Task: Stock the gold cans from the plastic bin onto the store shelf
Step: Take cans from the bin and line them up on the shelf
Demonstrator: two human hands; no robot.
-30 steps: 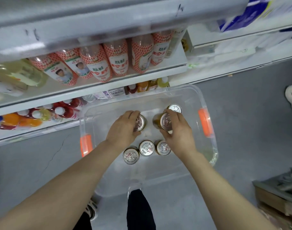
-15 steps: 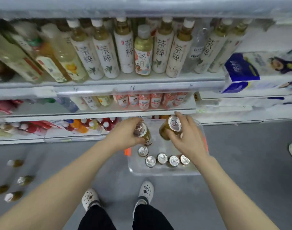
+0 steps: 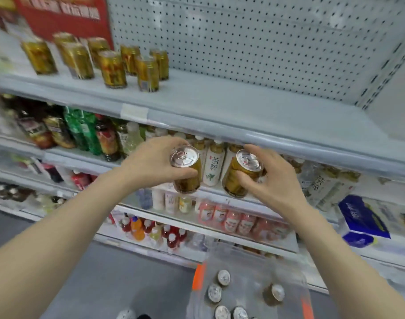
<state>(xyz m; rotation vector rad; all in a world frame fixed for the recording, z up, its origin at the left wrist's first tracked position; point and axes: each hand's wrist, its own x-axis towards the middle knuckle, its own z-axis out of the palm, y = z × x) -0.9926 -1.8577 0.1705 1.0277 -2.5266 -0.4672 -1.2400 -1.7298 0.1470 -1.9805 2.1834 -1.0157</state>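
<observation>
Left hand (image 3: 151, 162) grips one gold can (image 3: 188, 178), right hand (image 3: 271, 180) grips a second can (image 3: 237, 178), both just under the shelf edge (image 3: 197, 125). I'd lift clear over that lip, straighten them upright, and set them beside the row (image 3: 114, 70) standing up-left. More sit in the bin (image 3: 198, 276) below.

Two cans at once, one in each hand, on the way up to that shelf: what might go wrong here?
The left can and right can sit below the top shelf's front edge; lifted carelessly they might knock it. Each is gripped by one hand alone, the left hand and right hand; a slip would likely drop it toward the plastic bin. Set down roughly, they may topple the standing cans.
</observation>
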